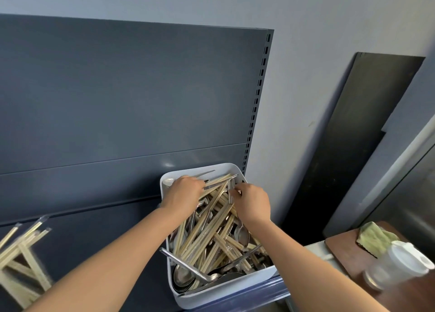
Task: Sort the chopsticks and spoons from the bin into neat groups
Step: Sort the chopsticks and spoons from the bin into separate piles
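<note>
While both hands reached into the far end of the white plastic bin (pixel 225 297), the left hand (pixel 182 192) curled its fingers round some pale wooden chopsticks (pixel 207 237) and the right hand (pixel 253 204) pinched a thin grey piece (pixel 232 186). Shiny metal spoons (pixel 184 277) lay under the sticks at the bin's near end. More wrapped chopsticks (pixel 21 260) lay piled left of the bin.
</note>
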Demonstrator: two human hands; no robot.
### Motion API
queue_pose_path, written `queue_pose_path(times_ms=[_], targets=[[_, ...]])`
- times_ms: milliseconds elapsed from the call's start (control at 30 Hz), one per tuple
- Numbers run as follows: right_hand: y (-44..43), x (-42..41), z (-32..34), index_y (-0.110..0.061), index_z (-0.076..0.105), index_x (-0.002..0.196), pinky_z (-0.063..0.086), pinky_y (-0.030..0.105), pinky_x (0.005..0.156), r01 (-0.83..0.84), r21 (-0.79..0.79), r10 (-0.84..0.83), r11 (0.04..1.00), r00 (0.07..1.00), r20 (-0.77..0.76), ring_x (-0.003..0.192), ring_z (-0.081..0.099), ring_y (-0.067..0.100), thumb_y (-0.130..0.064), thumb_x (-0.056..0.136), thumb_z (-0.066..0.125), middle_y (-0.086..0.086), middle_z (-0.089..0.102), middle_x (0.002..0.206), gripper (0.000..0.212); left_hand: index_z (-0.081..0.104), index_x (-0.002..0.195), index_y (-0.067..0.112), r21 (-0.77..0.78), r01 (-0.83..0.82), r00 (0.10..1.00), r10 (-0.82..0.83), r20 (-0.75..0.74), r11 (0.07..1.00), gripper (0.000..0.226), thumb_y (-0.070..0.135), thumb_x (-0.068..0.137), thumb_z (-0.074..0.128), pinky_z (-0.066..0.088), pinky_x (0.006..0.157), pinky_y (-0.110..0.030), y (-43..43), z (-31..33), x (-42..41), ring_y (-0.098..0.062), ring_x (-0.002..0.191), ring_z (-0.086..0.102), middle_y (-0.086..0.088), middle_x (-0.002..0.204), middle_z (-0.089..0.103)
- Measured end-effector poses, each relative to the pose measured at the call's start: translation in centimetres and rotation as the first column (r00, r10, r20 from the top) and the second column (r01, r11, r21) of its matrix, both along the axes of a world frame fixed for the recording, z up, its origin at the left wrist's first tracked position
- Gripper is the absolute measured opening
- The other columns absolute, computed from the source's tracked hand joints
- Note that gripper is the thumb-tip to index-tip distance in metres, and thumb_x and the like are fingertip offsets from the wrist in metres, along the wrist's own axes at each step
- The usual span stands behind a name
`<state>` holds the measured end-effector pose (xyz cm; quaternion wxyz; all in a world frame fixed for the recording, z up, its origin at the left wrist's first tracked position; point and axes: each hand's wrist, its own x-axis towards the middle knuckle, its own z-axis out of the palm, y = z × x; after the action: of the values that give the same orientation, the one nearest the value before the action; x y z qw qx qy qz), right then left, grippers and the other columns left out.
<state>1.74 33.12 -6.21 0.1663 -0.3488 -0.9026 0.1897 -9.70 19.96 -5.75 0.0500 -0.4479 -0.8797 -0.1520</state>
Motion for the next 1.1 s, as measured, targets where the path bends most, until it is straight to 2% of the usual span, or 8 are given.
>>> queue_pose_path(times_ms=[167, 333, 433, 533, 667, 867, 967, 1100], targets=[[-1.0, -0.5, 1.8, -0.017, 0.068, 0.101, 0.038, 0.030, 0.059, -0.092, 0.250, 0.114, 0.964, 0.991, -0.076, 0.085, 0.062, 0.026, -0.031, 0.100, 0.044, -0.001, 0.067, 0.098, 0.028, 0.072, 0.091, 0.015, 0.211, -0.051, 0.999, 0.047, 0.024, 0.976, 0.021, 0.012, 0.095, 0.052, 0.051, 0.070, -0.040, -0.3, 1.8, 0.6, -0.027, 0.079, 0.058, -0.007, 0.078, 0.061], [-2.3, -1.5, 4.4, -0.015, 0.069, 0.077, 0.029, 0.022, 0.042, -0.091, 0.461, 0.279, 0.883, 0.891, -0.359, 0.049, 0.056, 0.024, -0.016, 0.089, 0.064, -0.002, 0.062, 0.062, 0.013, 0.074, 0.103, 0.017, 0.462, -0.134, 0.989, 0.092, 0.113, 0.877, 0.019, 0.020, 0.095, 0.057, 0.050, 0.069, -0.036, -1.4, 5.4, 1.7, -0.021, 0.076, 0.060, -0.004, 0.082, 0.067], [-3.4, -2.4, 6.3, -0.015, 0.069, 0.078, 0.031, 0.022, 0.038, -0.067, 0.526, 0.366, 0.848, 0.791, -0.490, 0.042, 0.051, 0.023, -0.022, 0.091, 0.052, -0.002, 0.059, 0.056, 0.023, 0.075, 0.095, 0.019, 0.543, -0.185, 0.978, 0.103, 0.179, 0.819, 0.015, 0.019, 0.093, 0.060, 0.046, 0.065, -0.033, -2.6, 7.3, 2.0, -0.016, 0.074, 0.058, 0.001, 0.076, 0.067], [-4.6, -3.3, 8.0, -0.014, 0.071, 0.087, 0.036, 0.023, 0.044, -0.118, 0.456, 0.400, 0.882, 0.699, -0.593, 0.045, 0.049, 0.018, -0.026, 0.093, 0.051, -0.002, 0.060, 0.058, 0.024, 0.076, 0.090, 0.018, 0.602, -0.255, 0.956, 0.106, 0.272, 0.757, 0.014, 0.017, 0.091, 0.062, 0.049, 0.065, -0.030, -4.3, 9.0, 2.3, -0.015, 0.072, 0.064, 0.003, 0.077, 0.072], [-7.1, -4.2, 8.9, -0.013, 0.072, 0.096, 0.041, 0.025, 0.054, -0.237, 0.344, 0.415, 0.908, 0.611, -0.674, 0.058, 0.055, 0.015, -0.021, 0.092, 0.059, -0.002, 0.066, 0.068, 0.016, 0.070, 0.076, 0.029, 0.658, -0.385, 0.899, 0.103, 0.425, 0.647, 0.019, 0.015, 0.088, 0.065, 0.053, 0.079, -0.043, -7.6, 9.9, 2.4, -0.023, 0.082, 0.068, 0.000, 0.080, 0.074], [-13.5, -6.4, 7.5, -0.014, 0.068, 0.117, 0.046, 0.023, 0.069, -0.430, 0.237, 0.457, 0.871, 0.532, -0.713, 0.067, 0.051, 0.008, -0.014, 0.092, 0.062, -0.002, 0.069, 0.082, 0.026, 0.066, 0.076, 0.027, 0.663, -0.539, 0.814, 0.118, 0.569, 0.520, 0.023, 0.007, 0.088, 0.064, 0.054, 0.085, -0.038, -14.3, 8.4, 2.5, -0.010, 0.076, 0.069, 0.011, 0.074, 0.074], [-17.6, -7.2, 7.3, -0.022, 0.055, 0.135, 0.044, 0.027, 0.066, -0.543, 0.167, 0.492, 0.823, 0.537, -0.685, 0.061, 0.042, 0.011, -0.015, 0.095, 0.059, -0.010, 0.052, 0.069, 0.041, 0.068, 0.075, 0.027, 0.659, -0.593, 0.791, 0.184, 0.583, 0.462, 0.024, 0.007, 0.089, 0.064, 0.054, 0.083, -0.036, -18.5, 7.6, 2.6, -0.011, 0.078, 0.069, 0.011, 0.073, 0.073], [-24.1, -8.3, 7.0, -0.026, 0.021, 0.152, 0.035, 0.023, 0.059, -0.636, 0.083, 0.530, 0.767, 0.555, -0.641, 0.051, 0.041, 0.012, -0.018, 0.096, 0.056, -0.010, 0.039, 0.053, 0.067, 0.070, 0.083, 0.019, 0.647, -0.648, 0.759, 0.271, 0.592, 0.401, 0.015, 0.008, 0.090, 0.064, 0.054, 0.085, -0.038, -25.0, 6.8, 2.8, -0.013, 0.082, 0.068, 0.008, 0.080, 0.073]])
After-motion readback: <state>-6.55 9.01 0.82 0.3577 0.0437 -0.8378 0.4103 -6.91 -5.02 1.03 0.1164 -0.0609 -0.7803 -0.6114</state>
